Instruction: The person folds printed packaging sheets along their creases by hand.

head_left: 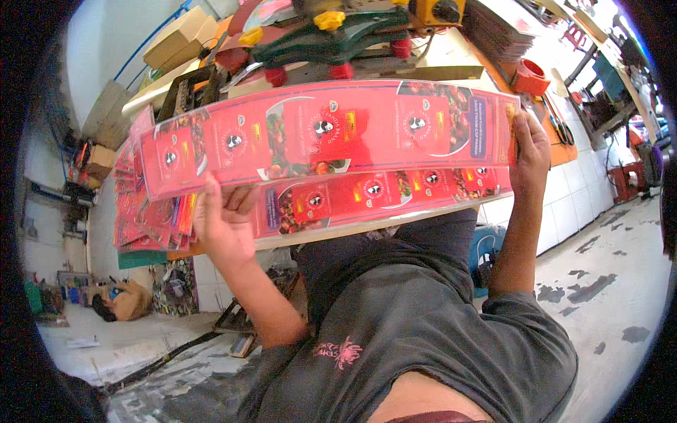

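A long red printed plastic strip with panda emblems and food pictures spans the view, tilted slightly up toward the right. My right hand is closed on its right end. At its lower edge, toward the left, my left hand holds it with one digit in front; the other fingertips go out of sight behind it. Beneath lies a similar red strip on the worktable, partly covered by the held one. Left of my left hand, a loose pile of red printed pieces sits at the table's edge.
Behind the strip stands a dark green machine part with yellow knobs and red feet. A red tape roll and scissors lie at the right. Cardboard boxes are at the back left; a stack of brown sheets stands farther right.
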The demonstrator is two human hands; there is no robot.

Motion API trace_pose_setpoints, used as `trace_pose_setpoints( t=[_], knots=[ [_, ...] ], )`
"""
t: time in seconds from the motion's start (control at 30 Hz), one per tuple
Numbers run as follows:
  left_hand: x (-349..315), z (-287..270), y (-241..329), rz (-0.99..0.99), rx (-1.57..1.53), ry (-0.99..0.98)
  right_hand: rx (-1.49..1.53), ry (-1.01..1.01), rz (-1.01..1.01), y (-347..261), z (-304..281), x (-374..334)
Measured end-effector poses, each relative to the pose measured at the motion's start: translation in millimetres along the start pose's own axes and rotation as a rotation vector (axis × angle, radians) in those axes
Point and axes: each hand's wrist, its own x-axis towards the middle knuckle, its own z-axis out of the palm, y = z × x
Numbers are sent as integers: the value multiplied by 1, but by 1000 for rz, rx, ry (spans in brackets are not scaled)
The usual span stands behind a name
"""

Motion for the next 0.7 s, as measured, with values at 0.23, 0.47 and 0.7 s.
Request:
trace_pose_setpoints(
  t=[0.23,0.47,0.7],
  knots=[
    [-3,-48,14,29,14,177,-243,-62,-65,4,-38,61],
    [-27,-84,-11,-107,443,160,-155,-124,3,37,-61,88],
    [-18,-67,-22,-70,802,65,-316,-154,95,54,-68,73]
  ],
)
